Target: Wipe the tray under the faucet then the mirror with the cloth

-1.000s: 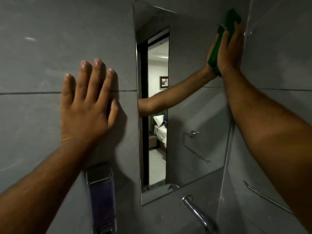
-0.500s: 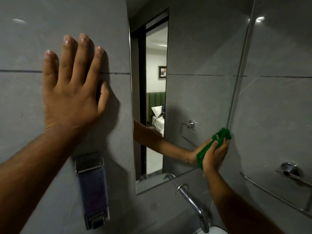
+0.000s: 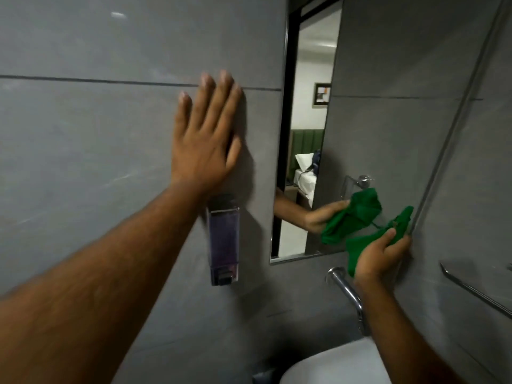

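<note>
A tall frameless mirror (image 3: pixel 388 128) hangs on the grey tiled wall. My right hand (image 3: pixel 379 253) grips a green cloth (image 3: pixel 357 248) at the mirror's lower right corner, against the glass; the cloth and hand are doubled in the reflection. My left hand (image 3: pixel 205 137) lies flat on the wall tile left of the mirror, fingers spread, holding nothing. A chrome faucet (image 3: pixel 347 292) juts from the wall below the mirror, above a white basin (image 3: pixel 327 367). No tray under the faucet is visible.
A clear soap dispenser (image 3: pixel 224 239) is fixed to the wall under my left hand. A chrome towel rail (image 3: pixel 476 292) runs along the right-hand wall. The mirror reflects a doorway and a bed beyond.
My right hand swept the cloth down from the mirror's top right to its bottom right corner. The view turned left and down, so the basin now shows. My left hand stayed on the wall.
</note>
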### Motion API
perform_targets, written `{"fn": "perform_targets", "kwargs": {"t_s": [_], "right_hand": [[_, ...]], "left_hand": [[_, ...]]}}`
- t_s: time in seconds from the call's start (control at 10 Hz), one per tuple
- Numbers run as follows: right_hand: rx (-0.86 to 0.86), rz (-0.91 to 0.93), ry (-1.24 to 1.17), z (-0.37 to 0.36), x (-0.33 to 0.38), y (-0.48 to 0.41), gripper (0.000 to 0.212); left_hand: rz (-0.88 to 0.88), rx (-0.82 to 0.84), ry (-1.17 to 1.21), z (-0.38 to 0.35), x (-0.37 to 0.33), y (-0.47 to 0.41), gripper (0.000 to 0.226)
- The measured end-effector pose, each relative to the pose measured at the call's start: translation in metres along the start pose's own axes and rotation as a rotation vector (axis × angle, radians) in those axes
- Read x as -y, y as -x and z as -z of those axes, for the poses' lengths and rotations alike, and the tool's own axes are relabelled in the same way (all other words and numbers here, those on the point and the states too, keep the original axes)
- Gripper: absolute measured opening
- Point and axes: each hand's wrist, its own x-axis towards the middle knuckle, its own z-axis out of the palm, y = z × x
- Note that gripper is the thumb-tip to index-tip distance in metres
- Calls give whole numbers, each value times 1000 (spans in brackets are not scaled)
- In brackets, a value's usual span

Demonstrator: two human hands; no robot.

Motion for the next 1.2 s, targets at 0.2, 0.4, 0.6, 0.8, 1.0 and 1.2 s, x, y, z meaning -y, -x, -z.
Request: {"fn": "perform_targets", "kwargs": {"t_s": [0.2,0.4,0.6,0.8,1.0,1.2], "right_hand": [[360,40,-32,31,29,172,52],[712,-133,122,101,-25,344,49],[1053,-196,519,205,-150,477,52],[1252,-308,721,286,-284,554,54],[1617,-152,1033,284,-392,619,77],[1703,94,1314,293,-353,614,91]], "left_hand": [[336,19,180,30,42,180,78],[602,385,144,66,62,400,67],[830,1015,194,111,-6,685,70],[902,1375,280,168,-66,881,68],[784,1401,287,154,-65,951,60],[697,1399,284,121,-42,896,70]]}}
